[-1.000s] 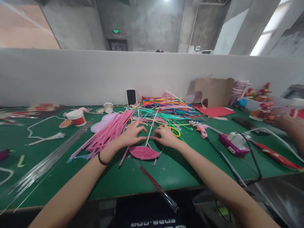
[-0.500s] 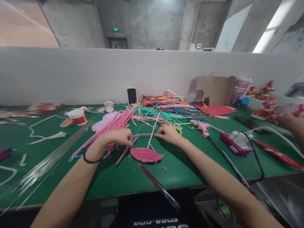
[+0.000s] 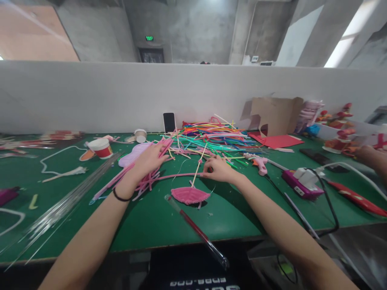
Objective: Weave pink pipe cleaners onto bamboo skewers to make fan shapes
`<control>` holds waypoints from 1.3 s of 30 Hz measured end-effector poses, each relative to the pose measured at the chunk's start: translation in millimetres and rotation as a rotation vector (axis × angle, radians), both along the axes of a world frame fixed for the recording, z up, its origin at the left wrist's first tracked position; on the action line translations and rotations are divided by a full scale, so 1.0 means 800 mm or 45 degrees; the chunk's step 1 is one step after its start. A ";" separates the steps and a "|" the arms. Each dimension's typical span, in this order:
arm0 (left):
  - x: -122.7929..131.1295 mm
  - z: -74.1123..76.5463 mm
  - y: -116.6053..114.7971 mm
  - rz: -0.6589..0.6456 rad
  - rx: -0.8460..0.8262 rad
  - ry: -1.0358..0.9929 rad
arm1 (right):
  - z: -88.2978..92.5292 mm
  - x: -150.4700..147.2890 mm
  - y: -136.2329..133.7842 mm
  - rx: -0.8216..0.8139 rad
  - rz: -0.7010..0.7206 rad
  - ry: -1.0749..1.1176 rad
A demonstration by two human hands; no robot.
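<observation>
My left hand [image 3: 151,160] rests on a bundle of pink pipe cleaners [image 3: 167,145], its fingers stretched out over them. Between thumb and fingertips, my right hand [image 3: 220,169] pinches one end of a single pink pipe cleaner [image 3: 178,175]. That strip runs leftward behind a thin wooden stick [image 3: 196,171] or across it; I cannot tell which. At the stick's lower end is a pink fuzzy fan-shaped piece [image 3: 190,195], lying on the green table near my right hand. A thin loop of wire or thread shows around the stick.
A red-handled pen-like tool [image 3: 196,228] lies in front. Behind are a heap of coloured pipe cleaners [image 3: 211,137] and a phone [image 3: 169,122]. A pink glue gun [image 3: 260,164] and purple power strip [image 3: 302,185] are right, paper cup [image 3: 102,148] left. Another person's hand [image 3: 370,155] shows far right.
My left hand has let go of the single pipe cleaner's left end and moved up onto the pink bundle. My right hand keeps its pinch, and the view has shifted slightly.
</observation>
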State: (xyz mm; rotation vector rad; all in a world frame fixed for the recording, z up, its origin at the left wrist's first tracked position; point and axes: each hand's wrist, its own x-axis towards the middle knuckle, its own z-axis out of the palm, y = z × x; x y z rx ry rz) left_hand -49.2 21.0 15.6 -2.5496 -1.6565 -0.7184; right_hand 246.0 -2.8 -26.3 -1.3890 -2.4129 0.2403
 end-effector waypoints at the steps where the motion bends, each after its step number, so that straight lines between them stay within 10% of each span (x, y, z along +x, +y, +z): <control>1: 0.003 -0.002 -0.001 -0.096 -0.077 0.009 | 0.001 0.000 -0.002 -0.004 0.024 -0.001; 13: 0.000 -0.010 -0.010 -0.347 -0.921 0.250 | 0.020 -0.009 -0.025 -0.049 0.199 -0.075; 27: 0.018 -0.003 -0.018 -0.238 -0.735 0.053 | 0.025 0.012 0.001 0.210 -0.436 0.198; 39: 0.016 0.027 -0.035 -0.572 -1.169 -0.494 | 0.027 0.001 -0.010 0.244 -0.189 0.483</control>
